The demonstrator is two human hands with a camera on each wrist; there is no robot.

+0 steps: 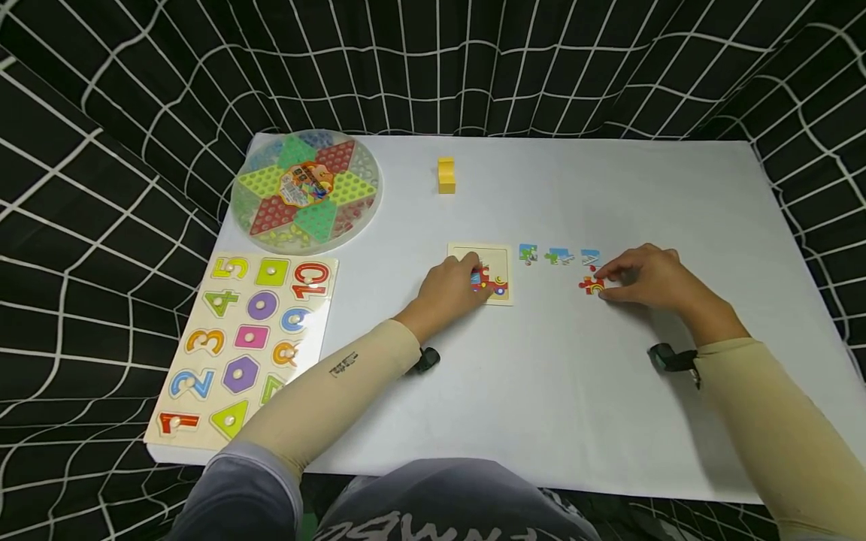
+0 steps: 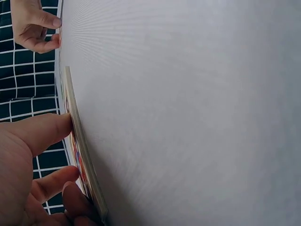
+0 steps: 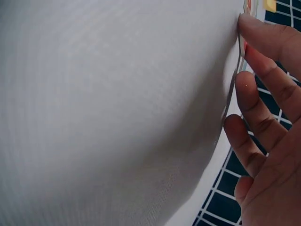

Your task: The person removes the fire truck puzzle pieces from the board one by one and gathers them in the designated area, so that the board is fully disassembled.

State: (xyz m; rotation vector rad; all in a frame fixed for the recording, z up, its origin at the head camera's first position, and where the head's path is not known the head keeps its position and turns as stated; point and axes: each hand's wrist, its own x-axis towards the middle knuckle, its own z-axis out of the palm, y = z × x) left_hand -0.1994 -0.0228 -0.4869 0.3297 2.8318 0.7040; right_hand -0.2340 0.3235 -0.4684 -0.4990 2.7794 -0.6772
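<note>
My left hand (image 1: 449, 294) rests on a small wooden puzzle board (image 1: 501, 255), thumb and fingertips touching its face from the left. Red-and-blue pieces with printed wheels lie in the board, partly covered by the fingers. In the left wrist view the board (image 2: 81, 141) appears edge-on beside the thumb. To the right, my right hand (image 1: 652, 279) pinches a red-and-yellow puzzle piece (image 1: 591, 285) between thumb and index finger, low over the table. Its other fingers are spread loosely in the right wrist view. Three blue puzzle pieces (image 1: 558, 256) lie in a row between the hands.
A number-and-shape peg board (image 1: 314, 342) takes up the table's left side. Behind it sits a round star-patterned game board (image 1: 368, 218) in clear packaging. A yellow block (image 1: 446, 176) stands toward the back. Black netting with white cords surrounds the white table (image 1: 541, 391).
</note>
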